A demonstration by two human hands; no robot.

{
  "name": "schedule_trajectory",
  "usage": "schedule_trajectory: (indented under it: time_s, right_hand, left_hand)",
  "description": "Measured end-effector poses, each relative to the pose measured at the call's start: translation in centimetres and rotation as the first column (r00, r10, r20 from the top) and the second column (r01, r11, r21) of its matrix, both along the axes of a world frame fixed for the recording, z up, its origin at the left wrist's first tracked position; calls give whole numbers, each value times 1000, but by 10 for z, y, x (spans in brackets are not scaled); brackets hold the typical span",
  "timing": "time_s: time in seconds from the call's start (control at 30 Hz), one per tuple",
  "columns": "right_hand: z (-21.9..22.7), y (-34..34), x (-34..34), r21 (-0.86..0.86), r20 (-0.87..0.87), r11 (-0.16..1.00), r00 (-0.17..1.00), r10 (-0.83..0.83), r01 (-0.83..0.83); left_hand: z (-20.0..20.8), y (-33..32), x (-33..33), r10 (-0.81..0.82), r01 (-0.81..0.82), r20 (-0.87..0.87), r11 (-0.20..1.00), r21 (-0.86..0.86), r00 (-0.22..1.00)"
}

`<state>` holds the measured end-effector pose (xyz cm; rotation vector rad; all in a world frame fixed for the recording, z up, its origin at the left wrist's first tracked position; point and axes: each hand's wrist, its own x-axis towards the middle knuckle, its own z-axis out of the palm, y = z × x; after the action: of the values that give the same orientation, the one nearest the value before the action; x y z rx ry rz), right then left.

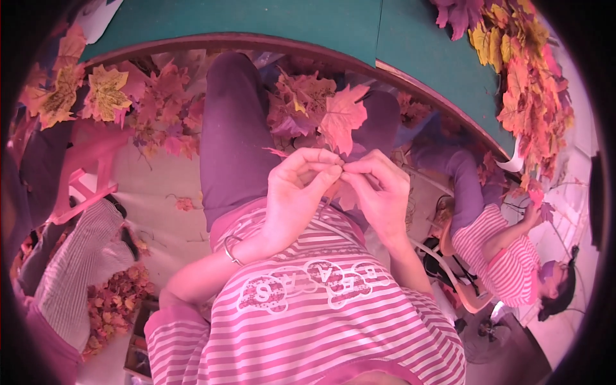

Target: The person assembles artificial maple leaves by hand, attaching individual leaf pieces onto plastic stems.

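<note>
In front of my lap, my left hand (pixel 296 196) and my right hand (pixel 383 192) meet fingertip to fingertip, each closed in a pinch. An orange-pink artificial maple leaf (pixel 343 119) rises from just beyond the pinched fingers. Its base runs down to them, and the small part between the fingertips is hidden. More leaf pieces show below the fingers, partly covered by my hands. Between my knees hangs a bunch of artificial maple leaves (pixel 301 96) in red and orange. A bracelet circles my left wrist.
A green table (pixel 256 19) with a curved-looking edge stands ahead. Leaf garlands (pixel 513 83) are heaped at its right end. At left are a pink stool (pixel 90 167) and a leaf pile (pixel 119 298) on the floor. Another person (pixel 497 256) sits at right, near a fan (pixel 491 333).
</note>
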<state>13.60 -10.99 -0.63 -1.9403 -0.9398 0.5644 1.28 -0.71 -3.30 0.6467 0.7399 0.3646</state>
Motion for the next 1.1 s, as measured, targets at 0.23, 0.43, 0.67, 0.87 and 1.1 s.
schedule_trajectory:
  time_s: [0.23,0.43,0.67,0.87,1.1]
  right_hand:
    - [-7,-23,-2,29,93,1000,996,-5,2]
    - [-11,-40,-6,-22,27,996,996,-87,87]
    - [-15,-42,-9,21,82,998,994,-66,65]
    - [-16,-33,-9,56,217,998,976,5,-17]
    - [-16,-30,-13,84,229,995,973,33,-54]
  left_hand:
    - [-9,-7,3,-165,165,3,984,62,986]
    - [-12,-14,5,-234,234,1,972,-20,972]
    - [-19,-17,5,-239,239,-7,971,-12,971]
    - [-17,-10,1,-143,147,35,970,-193,989]
    - [-16,-8,-2,-123,120,3,963,-242,992]
